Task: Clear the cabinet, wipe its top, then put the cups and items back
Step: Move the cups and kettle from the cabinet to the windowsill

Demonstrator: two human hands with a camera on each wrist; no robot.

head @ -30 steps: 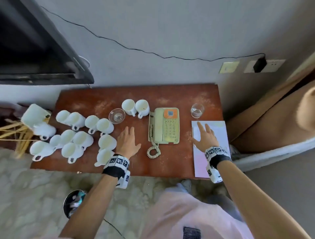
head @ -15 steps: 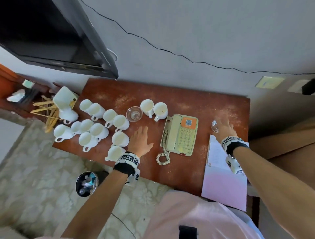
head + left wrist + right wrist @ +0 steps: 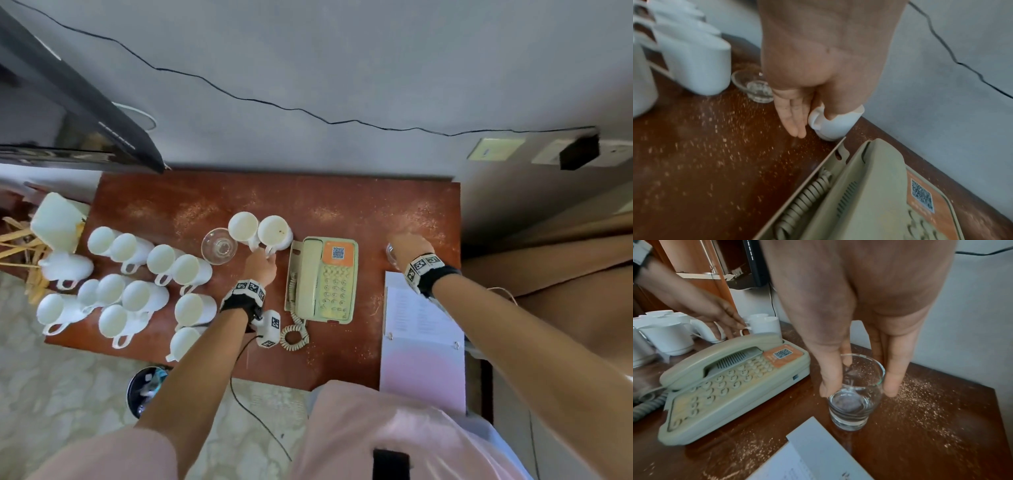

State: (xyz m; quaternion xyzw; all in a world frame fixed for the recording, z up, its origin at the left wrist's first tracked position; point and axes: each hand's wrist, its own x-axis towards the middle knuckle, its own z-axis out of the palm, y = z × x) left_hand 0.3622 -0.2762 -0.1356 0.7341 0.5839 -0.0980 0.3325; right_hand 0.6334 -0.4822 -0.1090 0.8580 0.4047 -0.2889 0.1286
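Observation:
The red-brown cabinet top (image 3: 342, 202) is dusted with crumbs. Two white cups (image 3: 274, 231) stand side by side behind the phone. My left hand (image 3: 262, 265) reaches the right one and pinches its handle (image 3: 744, 331); in the left wrist view two straight fingers (image 3: 795, 120) point down beside that cup (image 3: 832, 128). My right hand (image 3: 407, 246) grips a clear glass (image 3: 855, 402) from above, thumb on one side and fingers on the other. The glass stands on the top, mostly hidden under the hand in the head view.
A beige phone (image 3: 323, 279) lies between my hands, a pale binder (image 3: 421, 342) overhangs the front right edge. A glass bowl (image 3: 219, 246) and several white cups (image 3: 137, 294) fill the left side. A TV (image 3: 51, 102) hangs at the left, a bin (image 3: 145, 390) stands on the floor.
My left hand moved from the bare top up to the cup handle beside the phone. My right hand left the binder and closed round the glass.

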